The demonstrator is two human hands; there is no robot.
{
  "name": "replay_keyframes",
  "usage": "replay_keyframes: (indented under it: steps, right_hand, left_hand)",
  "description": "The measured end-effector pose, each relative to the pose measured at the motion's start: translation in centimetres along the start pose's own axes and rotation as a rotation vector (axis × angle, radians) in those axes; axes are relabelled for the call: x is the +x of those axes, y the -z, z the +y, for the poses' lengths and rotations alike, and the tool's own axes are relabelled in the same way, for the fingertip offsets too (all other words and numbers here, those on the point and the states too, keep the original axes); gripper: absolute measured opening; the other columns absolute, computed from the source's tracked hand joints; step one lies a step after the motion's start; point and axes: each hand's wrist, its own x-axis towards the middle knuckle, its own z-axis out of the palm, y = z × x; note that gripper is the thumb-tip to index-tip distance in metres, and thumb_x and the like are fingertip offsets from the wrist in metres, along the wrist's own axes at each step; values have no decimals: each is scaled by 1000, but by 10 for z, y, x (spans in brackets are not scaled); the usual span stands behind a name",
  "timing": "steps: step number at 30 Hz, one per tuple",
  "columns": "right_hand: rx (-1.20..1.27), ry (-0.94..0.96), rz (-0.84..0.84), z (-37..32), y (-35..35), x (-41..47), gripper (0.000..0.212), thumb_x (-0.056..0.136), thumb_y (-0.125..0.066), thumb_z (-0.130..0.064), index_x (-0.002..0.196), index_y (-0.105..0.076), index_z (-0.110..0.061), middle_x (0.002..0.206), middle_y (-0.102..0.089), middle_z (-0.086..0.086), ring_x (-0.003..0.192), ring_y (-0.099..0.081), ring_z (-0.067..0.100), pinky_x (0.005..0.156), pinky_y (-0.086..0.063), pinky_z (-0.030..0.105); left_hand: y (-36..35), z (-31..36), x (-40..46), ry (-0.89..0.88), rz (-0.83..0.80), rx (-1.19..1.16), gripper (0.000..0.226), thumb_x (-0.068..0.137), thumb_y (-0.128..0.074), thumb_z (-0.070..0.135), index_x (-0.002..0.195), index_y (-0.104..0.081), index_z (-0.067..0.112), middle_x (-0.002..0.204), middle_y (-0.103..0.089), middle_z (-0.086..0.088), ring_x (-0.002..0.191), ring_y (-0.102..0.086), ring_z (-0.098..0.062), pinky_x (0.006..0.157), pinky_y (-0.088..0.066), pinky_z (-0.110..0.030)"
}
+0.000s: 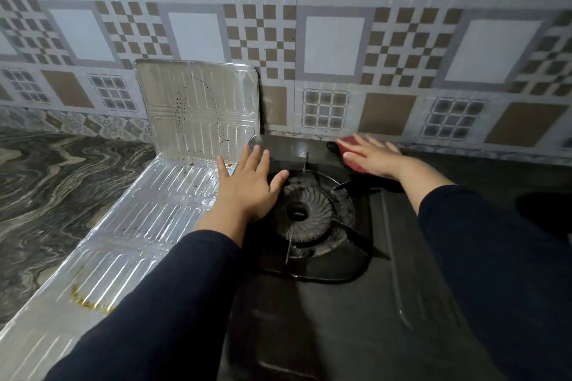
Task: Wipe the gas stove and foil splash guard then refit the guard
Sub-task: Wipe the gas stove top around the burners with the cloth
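Observation:
A black single-burner gas stove (309,318) fills the middle, its burner (305,213) inside a pan support. The foil splash guard (145,216) lies flat on the counter left of the stove, one panel (198,108) standing against the wall; it shows brown grease spots. My left hand (247,185) rests flat, fingers spread, on the stove's left edge beside the burner, holding nothing. My right hand (373,156) presses flat on a red cloth (349,145) at the stove's back right corner.
A dark marbled counter (55,189) stretches to the left. The patterned tiled wall (340,49) rises right behind the stove. A dark object (544,210) sits at the right edge.

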Motion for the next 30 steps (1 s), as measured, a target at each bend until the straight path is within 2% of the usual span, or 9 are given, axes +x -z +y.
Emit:
replay_keyframes:
  steps: [5,12,17,20,24,27,30]
  right_hand:
    - [48,-92,141,-3,-27,-53,46,103,-16,-34,149,-13,-41,160,3,-12,148,6,13,117,4,48]
    - [37,-228,229,-27,-60,-135,51,101,-13,-39,151,-10,-27,161,2,-8,148,4,11,119,2,44]
    - [68,-295,311,-60,-83,-196,51,100,-18,-40,150,-18,-27,161,-3,-7,148,0,12,120,1,42]
    - [59,-334,317,-80,-93,-217,53,100,-17,-40,151,-17,-25,162,-2,-5,148,2,14,120,2,43]
    - [63,-394,319,-99,-98,-231,56,98,-18,-40,150,-18,-19,162,-3,1,149,2,19,120,2,46]
    - [101,-493,383,-131,-107,-244,59,95,-24,-40,149,-23,-15,161,-8,7,149,-1,25,119,1,49]
    - [100,-438,429,-173,-124,-259,63,94,-28,-40,149,-21,-10,160,-12,14,148,-4,30,119,-1,49]
  left_hand:
    - [3,-1,-3,-10,-1,-2,70,95,-15,59,152,-12,19,162,2,-1,148,13,-15,112,14,-59]
    - [3,-2,-4,-54,9,-90,70,94,-15,61,151,-20,20,162,-6,-4,149,7,-17,115,9,-60]
    - [6,-5,-13,-158,200,-231,58,96,-24,55,138,-47,22,154,-35,-1,148,-13,-15,116,2,-57]
    - [10,-10,-28,-165,231,-256,53,98,-24,49,132,-52,20,147,-46,-4,147,-19,-16,117,-1,-55]
    - [16,-17,-62,-159,177,-267,49,100,-23,42,134,-50,19,151,-40,-2,146,-21,-18,116,-3,-60]
    - [12,-30,-94,-139,190,-293,47,101,-25,40,136,-47,19,152,-37,0,147,-19,-17,116,-3,-58]
    - [6,-52,-122,-51,198,-256,51,101,-24,41,142,-40,17,155,-33,-1,148,-13,-17,117,-4,-57]
